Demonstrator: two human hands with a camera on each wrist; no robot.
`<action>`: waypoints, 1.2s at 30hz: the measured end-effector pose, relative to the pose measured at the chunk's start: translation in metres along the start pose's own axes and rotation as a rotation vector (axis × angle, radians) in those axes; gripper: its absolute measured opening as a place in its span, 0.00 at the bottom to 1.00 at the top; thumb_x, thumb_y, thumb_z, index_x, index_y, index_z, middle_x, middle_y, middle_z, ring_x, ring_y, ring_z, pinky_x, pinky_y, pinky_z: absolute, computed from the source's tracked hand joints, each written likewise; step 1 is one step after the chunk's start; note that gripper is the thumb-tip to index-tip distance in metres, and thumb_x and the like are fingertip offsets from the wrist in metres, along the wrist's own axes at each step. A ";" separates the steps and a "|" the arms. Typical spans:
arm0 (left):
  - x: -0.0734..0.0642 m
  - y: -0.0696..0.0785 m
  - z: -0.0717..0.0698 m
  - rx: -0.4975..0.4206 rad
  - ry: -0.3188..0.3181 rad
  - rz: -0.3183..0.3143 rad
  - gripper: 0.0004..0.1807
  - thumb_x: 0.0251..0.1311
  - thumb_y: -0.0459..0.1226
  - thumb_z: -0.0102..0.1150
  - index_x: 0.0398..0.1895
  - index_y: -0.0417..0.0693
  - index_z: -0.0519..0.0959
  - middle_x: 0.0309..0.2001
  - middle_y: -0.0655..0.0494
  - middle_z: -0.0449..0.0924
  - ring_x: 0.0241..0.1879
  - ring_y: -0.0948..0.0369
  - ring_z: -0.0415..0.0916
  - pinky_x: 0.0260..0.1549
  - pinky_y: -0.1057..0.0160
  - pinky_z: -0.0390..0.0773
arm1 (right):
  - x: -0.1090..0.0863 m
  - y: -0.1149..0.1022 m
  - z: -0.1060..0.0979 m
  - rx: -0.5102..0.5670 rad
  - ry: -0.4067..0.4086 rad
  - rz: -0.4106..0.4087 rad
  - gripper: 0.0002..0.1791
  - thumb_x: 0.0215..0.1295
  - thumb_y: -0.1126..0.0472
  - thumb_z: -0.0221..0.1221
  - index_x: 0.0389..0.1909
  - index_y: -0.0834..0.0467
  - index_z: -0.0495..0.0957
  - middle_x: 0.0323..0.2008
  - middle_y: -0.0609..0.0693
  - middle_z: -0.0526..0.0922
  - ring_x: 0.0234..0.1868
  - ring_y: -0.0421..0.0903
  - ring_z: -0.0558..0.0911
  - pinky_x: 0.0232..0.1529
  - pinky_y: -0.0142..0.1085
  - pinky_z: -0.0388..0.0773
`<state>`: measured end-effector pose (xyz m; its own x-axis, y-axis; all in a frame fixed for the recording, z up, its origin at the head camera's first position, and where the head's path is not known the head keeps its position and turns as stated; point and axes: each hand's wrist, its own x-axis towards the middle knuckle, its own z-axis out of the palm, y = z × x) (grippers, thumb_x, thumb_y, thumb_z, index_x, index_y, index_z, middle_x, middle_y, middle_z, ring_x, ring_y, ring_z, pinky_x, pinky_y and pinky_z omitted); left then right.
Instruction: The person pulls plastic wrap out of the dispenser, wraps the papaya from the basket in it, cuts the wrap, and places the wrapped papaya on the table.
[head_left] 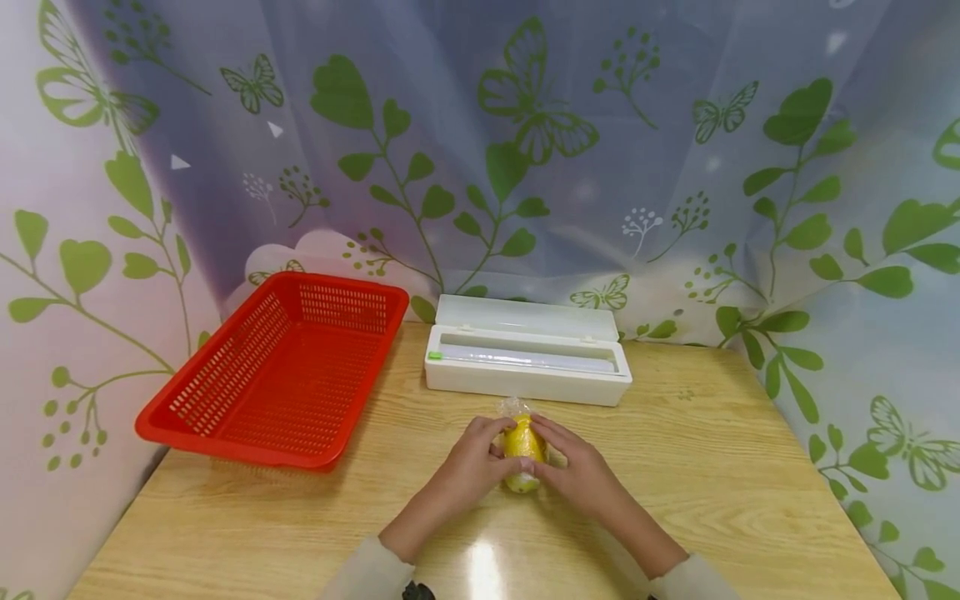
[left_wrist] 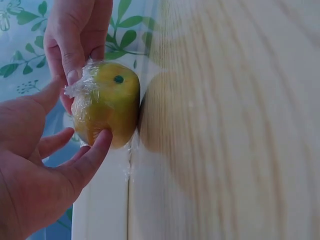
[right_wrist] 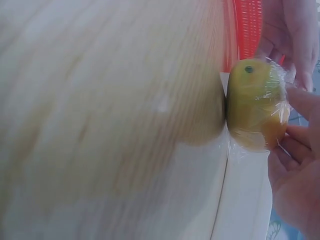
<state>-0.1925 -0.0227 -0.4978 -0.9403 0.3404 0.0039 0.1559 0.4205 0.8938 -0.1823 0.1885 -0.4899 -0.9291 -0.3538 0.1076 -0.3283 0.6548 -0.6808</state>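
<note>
A yellow mango (head_left: 524,442) wrapped in clear cling film (head_left: 513,406) lies on the wooden table, with loose film sticking out at its far end. My left hand (head_left: 471,468) holds its left side, the thumb on top and the fingers curving around it. From the other side my right hand (head_left: 588,473) holds it as well, both thumbs meeting over the film. Bunched film shows on the mango (left_wrist: 112,100) in the left wrist view. The right wrist view shows the mango (right_wrist: 252,107) resting against the tabletop, its small dark end spot visible.
Just beyond the hands stands a white cling film box (head_left: 525,379), lid raised, with a film roll (head_left: 525,359) and a green piece (head_left: 434,356) at its left end. A red plastic basket (head_left: 315,375) sits at the left. Patterned curtains (head_left: 450,125) hang around the table.
</note>
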 end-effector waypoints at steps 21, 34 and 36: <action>0.004 0.000 0.001 0.030 0.011 -0.008 0.26 0.67 0.42 0.64 0.67 0.54 0.73 0.60 0.51 0.70 0.43 0.61 0.72 0.38 0.67 0.78 | 0.001 0.011 -0.007 0.076 -0.068 -0.004 0.39 0.61 0.47 0.67 0.74 0.47 0.67 0.76 0.47 0.62 0.76 0.53 0.62 0.72 0.56 0.62; 0.005 -0.002 0.000 -0.013 -0.009 -0.005 0.29 0.64 0.44 0.68 0.67 0.52 0.72 0.61 0.47 0.68 0.42 0.60 0.72 0.37 0.66 0.79 | 0.003 0.011 -0.005 0.075 -0.035 -0.024 0.33 0.67 0.48 0.64 0.71 0.49 0.70 0.74 0.46 0.65 0.74 0.53 0.65 0.70 0.55 0.64; 0.005 -0.001 0.001 -0.012 -0.008 -0.008 0.29 0.65 0.44 0.67 0.67 0.52 0.72 0.61 0.47 0.67 0.42 0.60 0.72 0.37 0.66 0.79 | 0.003 0.012 -0.004 0.072 -0.013 -0.029 0.31 0.68 0.48 0.64 0.70 0.49 0.72 0.73 0.46 0.67 0.74 0.52 0.67 0.70 0.54 0.65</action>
<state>-0.1972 -0.0202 -0.4995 -0.9389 0.3440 -0.0071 0.1446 0.4133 0.8990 -0.1900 0.1979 -0.4942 -0.9171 -0.3806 0.1190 -0.3413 0.5949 -0.7277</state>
